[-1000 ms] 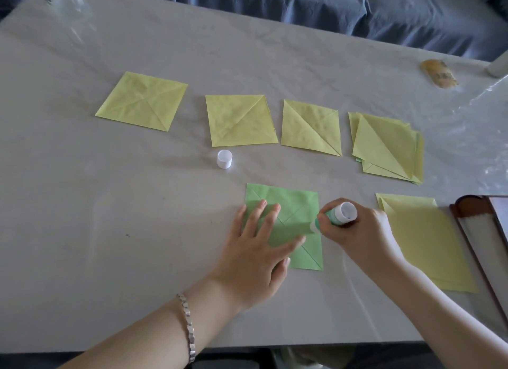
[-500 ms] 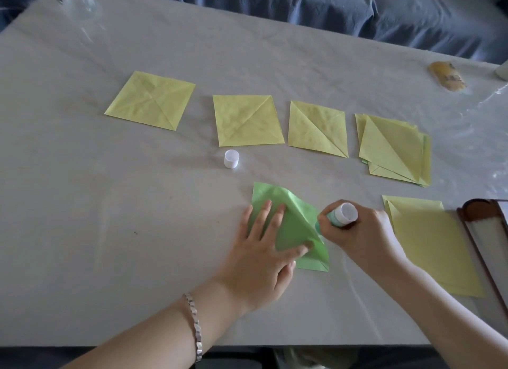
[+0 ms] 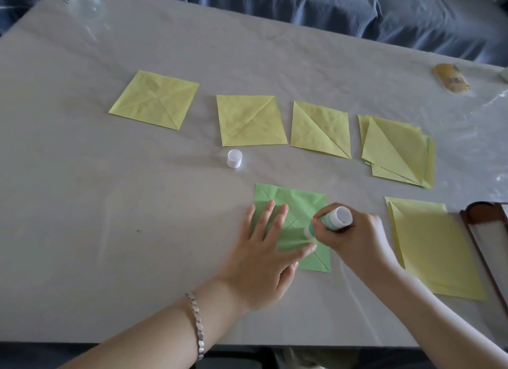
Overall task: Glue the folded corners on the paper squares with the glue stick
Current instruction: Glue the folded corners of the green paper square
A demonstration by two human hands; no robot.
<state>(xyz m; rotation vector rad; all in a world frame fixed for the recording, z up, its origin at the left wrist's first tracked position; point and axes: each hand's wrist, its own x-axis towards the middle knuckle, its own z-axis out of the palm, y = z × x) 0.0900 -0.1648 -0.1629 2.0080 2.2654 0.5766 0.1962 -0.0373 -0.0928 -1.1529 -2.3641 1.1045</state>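
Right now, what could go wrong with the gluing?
The tip of the glue stick sits beside the thumb of the left hand, so glue might smear onto it. The green paper square could wrinkle or slide if that hand lifts. The white cap stands apart and might get knocked away.

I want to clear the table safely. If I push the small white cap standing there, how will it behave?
The white cap looks small and plastic, so it is probably very light and would slide easily on the table. It stands on end; knocked onto its round side, it would likely roll.
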